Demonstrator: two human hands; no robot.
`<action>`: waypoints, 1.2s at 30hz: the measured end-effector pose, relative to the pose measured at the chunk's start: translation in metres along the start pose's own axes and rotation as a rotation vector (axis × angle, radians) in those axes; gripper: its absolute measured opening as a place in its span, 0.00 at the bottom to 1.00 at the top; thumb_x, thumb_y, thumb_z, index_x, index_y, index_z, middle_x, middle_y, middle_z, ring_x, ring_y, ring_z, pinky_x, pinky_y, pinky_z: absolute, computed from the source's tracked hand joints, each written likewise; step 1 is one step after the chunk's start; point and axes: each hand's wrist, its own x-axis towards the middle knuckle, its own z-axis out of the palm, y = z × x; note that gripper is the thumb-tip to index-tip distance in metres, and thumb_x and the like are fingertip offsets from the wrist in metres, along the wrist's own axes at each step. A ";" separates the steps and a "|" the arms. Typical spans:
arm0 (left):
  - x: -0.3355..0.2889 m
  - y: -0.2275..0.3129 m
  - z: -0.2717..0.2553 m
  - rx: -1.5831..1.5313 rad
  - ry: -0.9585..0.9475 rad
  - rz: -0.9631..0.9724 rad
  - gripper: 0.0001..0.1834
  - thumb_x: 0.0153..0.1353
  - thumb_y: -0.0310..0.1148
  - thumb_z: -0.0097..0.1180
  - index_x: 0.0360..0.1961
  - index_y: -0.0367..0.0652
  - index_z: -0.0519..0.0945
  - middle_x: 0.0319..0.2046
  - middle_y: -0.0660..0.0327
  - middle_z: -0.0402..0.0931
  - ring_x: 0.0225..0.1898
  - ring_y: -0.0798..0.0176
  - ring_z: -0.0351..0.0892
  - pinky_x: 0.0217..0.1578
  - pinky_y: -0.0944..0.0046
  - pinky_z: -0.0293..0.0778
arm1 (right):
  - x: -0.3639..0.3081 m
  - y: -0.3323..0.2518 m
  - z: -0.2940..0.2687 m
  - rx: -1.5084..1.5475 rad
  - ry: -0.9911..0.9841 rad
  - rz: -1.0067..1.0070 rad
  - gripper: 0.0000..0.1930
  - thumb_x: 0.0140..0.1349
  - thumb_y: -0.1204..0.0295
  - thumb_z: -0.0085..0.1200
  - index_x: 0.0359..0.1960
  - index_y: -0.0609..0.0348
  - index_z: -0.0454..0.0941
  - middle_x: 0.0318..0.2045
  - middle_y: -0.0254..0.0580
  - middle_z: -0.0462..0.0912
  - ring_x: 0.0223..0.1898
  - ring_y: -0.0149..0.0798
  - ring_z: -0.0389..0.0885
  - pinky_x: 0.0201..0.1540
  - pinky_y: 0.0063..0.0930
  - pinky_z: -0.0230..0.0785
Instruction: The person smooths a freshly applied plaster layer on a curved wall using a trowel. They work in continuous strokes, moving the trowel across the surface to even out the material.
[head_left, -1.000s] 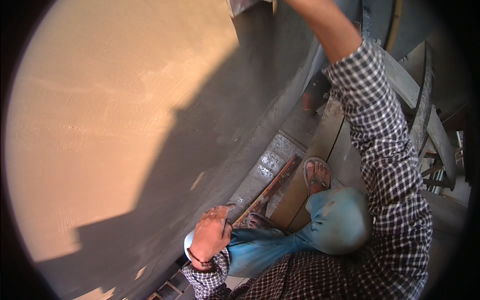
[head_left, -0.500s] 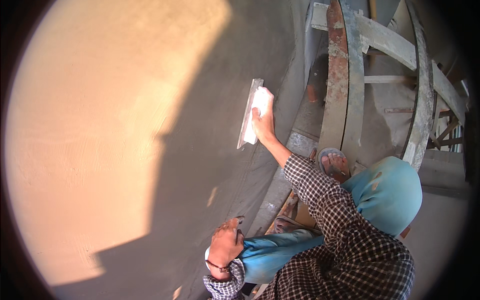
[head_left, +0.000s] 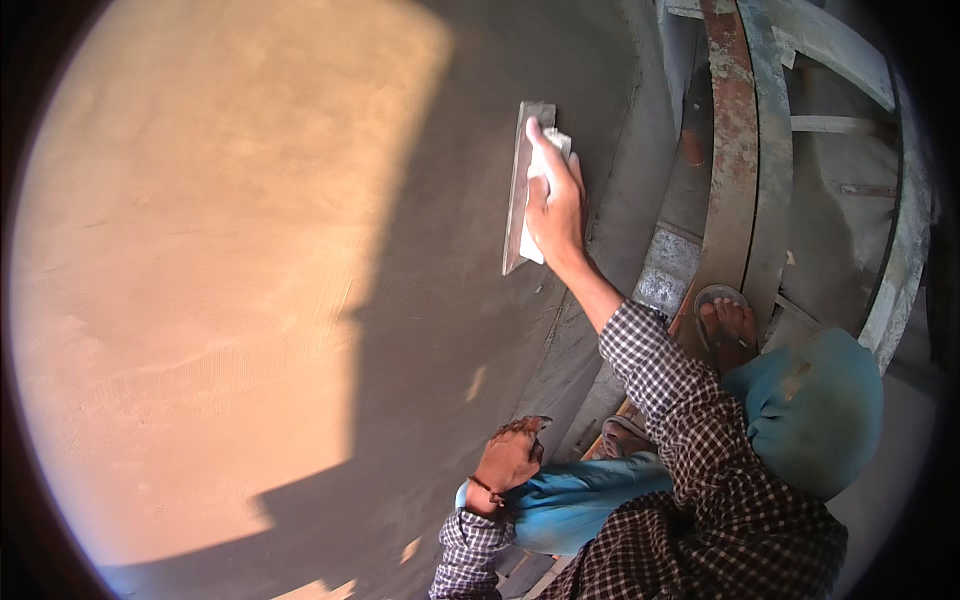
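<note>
In my right hand (head_left: 557, 208) is a plastering trowel with a flat, straight-edged metal blade (head_left: 515, 205) and a pale handle. My fingers wrap round the handle, and the blade lies against the shaded grey plaster surface (head_left: 450, 250), its long side nearly upright in the picture. My left hand (head_left: 508, 458) is closed beside my bent, blue-clad knee, near the lower part of the plaster. A small dark tip (head_left: 543, 422) shows at its fingers; what it belongs to is hidden.
Sunlight falls on the left part of the plaster (head_left: 220, 280). At the right, curved-looking planks (head_left: 733, 150) and pale frame bars (head_left: 845, 125) run beside the plaster's edge. My sandalled foot (head_left: 728, 322) rests on the planks. A reddish brick piece (head_left: 692, 148) lies between planks and plaster.
My right hand and the trowel have moved farther up the plaster, and the blade stands more upright. The whole view has shifted, so planks and feet appear farther right. My left hand remains closed.
</note>
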 end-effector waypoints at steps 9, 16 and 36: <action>0.046 -0.009 0.043 -0.028 -0.312 0.170 0.34 0.55 0.31 0.60 0.66 0.33 0.79 0.61 0.38 0.81 0.60 0.33 0.82 0.64 0.44 0.77 | -0.052 -0.075 0.025 -0.048 -0.166 -0.288 0.36 0.69 0.79 0.58 0.75 0.23 0.77 0.43 0.55 0.79 0.34 0.54 0.87 0.27 0.44 0.82; 0.072 -0.001 0.086 0.049 -0.441 0.097 0.32 0.61 0.35 0.61 0.68 0.39 0.80 0.65 0.42 0.80 0.64 0.38 0.81 0.64 0.43 0.75 | 0.050 -0.108 0.017 0.050 -0.037 -0.101 0.32 0.68 0.86 0.50 0.72 0.48 0.79 0.54 0.54 0.85 0.49 0.58 0.85 0.54 0.44 0.80; 0.084 -0.001 0.099 -0.003 -0.442 0.214 0.30 0.60 0.32 0.61 0.66 0.41 0.80 0.57 0.39 0.84 0.60 0.34 0.83 0.62 0.38 0.75 | -0.082 0.032 -0.017 -0.096 -0.252 0.212 0.37 0.74 0.81 0.52 0.80 0.26 0.68 0.66 0.64 0.77 0.56 0.60 0.87 0.55 0.46 0.85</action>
